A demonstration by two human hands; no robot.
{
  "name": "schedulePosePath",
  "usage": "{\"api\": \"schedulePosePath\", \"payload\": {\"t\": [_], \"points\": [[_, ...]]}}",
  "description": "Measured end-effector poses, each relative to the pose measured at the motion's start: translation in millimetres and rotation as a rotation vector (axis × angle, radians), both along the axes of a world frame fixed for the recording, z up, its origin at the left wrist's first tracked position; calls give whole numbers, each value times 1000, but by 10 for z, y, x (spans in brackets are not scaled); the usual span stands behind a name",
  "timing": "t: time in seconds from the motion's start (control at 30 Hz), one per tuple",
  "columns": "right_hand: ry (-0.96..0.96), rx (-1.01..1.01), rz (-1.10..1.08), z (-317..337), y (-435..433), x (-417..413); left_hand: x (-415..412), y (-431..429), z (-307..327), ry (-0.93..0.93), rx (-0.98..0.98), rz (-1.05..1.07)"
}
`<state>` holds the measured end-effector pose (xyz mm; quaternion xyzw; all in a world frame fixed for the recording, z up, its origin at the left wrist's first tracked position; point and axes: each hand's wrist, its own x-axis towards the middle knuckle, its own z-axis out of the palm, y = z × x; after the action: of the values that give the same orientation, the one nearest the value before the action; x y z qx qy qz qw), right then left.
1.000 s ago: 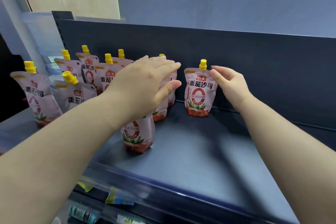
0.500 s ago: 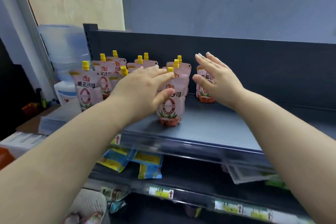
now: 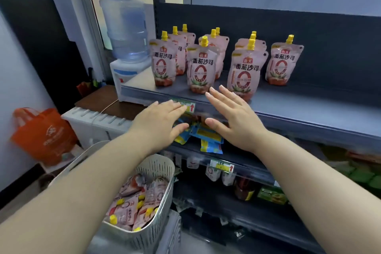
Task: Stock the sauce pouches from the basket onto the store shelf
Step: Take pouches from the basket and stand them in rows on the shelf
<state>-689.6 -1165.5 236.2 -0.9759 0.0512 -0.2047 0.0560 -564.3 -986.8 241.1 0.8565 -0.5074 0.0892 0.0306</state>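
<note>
The left hand (image 3: pixel 162 121) is open and flat, palm down, fingers spread a little, and it holds nothing; the right hand (image 3: pixel 233 117) is the same, open with straight fingers and empty; both hover in front of the front edge of the dark grey metal store shelf (image 3: pixel 309 105), the left one before the green and yellow price label (image 3: pixel 186 106) on the edge strip, the right one with its fingertips near the bottom of the nearest pink sauce pouch with a yellow screw cap (image 3: pixel 244 70), whether touching I cannot tell; more of the same pink pouches (image 3: pixel 201 64) stand upright on this shelf in short rows, and one (image 3: pixel 281 62) stands alone further right; blue and yellow flat packets (image 3: pixel 210 140) lie on the shelf below the hands; under the left forearm is the white plastic slotted basket (image 3: pixel 156 171), with more pink sauce pouches (image 3: pixel 134 202) lying flat inside it; to the left of the shelf stands a white water dispenser with a clear blue bottle (image 3: pixel 125 31), and further left an orange fabric bag (image 3: pixel 43 132).
</note>
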Motion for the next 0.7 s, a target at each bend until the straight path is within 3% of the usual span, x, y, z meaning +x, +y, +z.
{"api": "schedulePosePath", "payload": {"t": [0.33, 0.7], "points": [[247, 49, 166, -897, 536, 106, -169, 577, -832, 152, 139, 182], [420, 190, 291, -1550, 935, -44, -674, 962, -1543, 344, 107, 400]]}}
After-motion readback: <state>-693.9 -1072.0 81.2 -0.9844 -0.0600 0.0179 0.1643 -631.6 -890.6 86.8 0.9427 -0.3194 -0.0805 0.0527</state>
